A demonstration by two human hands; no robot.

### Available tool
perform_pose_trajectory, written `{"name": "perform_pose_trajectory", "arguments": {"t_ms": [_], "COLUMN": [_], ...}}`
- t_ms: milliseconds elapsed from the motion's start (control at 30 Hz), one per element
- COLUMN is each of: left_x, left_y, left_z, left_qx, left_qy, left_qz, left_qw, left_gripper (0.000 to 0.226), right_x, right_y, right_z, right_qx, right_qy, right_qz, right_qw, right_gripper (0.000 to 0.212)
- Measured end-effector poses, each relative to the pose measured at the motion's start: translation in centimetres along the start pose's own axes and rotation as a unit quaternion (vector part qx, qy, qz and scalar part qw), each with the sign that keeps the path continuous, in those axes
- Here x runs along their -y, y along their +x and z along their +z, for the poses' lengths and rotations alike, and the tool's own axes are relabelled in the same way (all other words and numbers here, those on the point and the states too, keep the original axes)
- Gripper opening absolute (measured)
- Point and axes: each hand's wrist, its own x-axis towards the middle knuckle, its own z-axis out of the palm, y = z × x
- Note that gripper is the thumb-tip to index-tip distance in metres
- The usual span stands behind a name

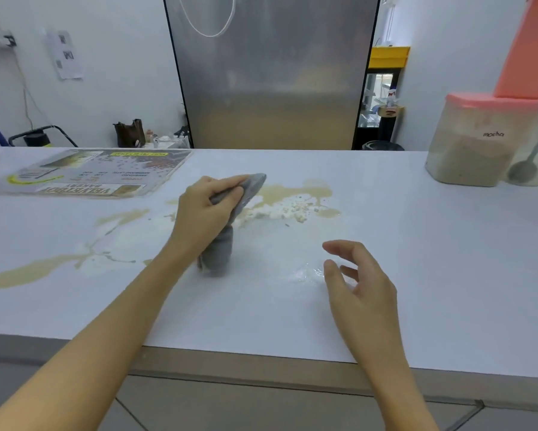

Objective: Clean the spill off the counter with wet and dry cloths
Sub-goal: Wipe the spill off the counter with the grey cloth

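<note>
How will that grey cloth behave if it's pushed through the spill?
The grey cloth droops from the left hand, so it's probably floppy and will bunch rather than slide flat. It will likely soak up the brown spill but may smear the white clumps.

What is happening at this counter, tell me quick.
A person is cleaning up a tan spill on the white counter. The left hand grips a grey cloth, held up just left of the main puddle with its tail hanging down toward the counter. The right hand hovers open above the counter, holding nothing. Tan streaks also lie farther left, below a laminated menu. A pink-lidded tub marked mocha stands at the far right.
</note>
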Motion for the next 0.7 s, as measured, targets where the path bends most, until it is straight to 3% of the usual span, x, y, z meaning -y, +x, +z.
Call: {"name": "perform_pose_trajectory", "arguments": {"t_ms": [67,100,167,233,300,400,500,600,700], "left_x": [-1.8,-2.5,-2.8,-1.6,-0.2,0.7,2.4,2.7,1.9], "left_y": [-0.4,-1.2,-3.8,-6.7,-8.5,-6.9,-3.3,-1.4,-0.3], "left_z": [-1.4,-1.9,-2.3,-2.6,-2.8,-2.9,-2.2,-1.7,-3.5], "left_qx": [0.006,0.041,0.162,0.291,0.334,0.319,0.291,0.228,0.131], "left_qy": [-0.070,-0.054,0.045,0.147,0.182,0.150,0.199,0.228,0.142], "left_qz": [0.011,0.036,0.097,0.130,0.140,0.110,0.074,0.073,0.037], "left_qw": [0.997,0.997,0.981,0.936,0.914,0.929,0.933,0.944,0.980], "left_gripper": [0.027,0.027,0.025,0.034,0.044,0.034,0.046,0.044,0.038], "right_x": [-0.1,-0.1,0.0,0.2,0.5,1.0,1.5,2.2,2.5], "right_y": [0.2,0.3,0.2,0.0,-0.2,-0.1,0.0,-0.4,-0.7], "right_z": [0.1,0.1,0.6,1.3,2.0,3.1,4.5,5.6,5.9], "right_qx": [-0.035,-0.045,-0.054,-0.062,-0.063,-0.062,-0.041,-0.019,-0.014], "right_qy": [0.025,0.028,0.023,0.026,0.035,0.042,0.028,0.007,0.002], "right_qz": [0.019,0.022,0.021,0.018,0.019,0.019,0.019,0.013,0.011], "right_qw": [0.999,0.998,0.998,0.998,0.997,0.997,0.999,1.000,1.000], "right_gripper": [0.024,0.024,0.025,0.025,0.026,0.026,0.025,0.022,0.023]}}
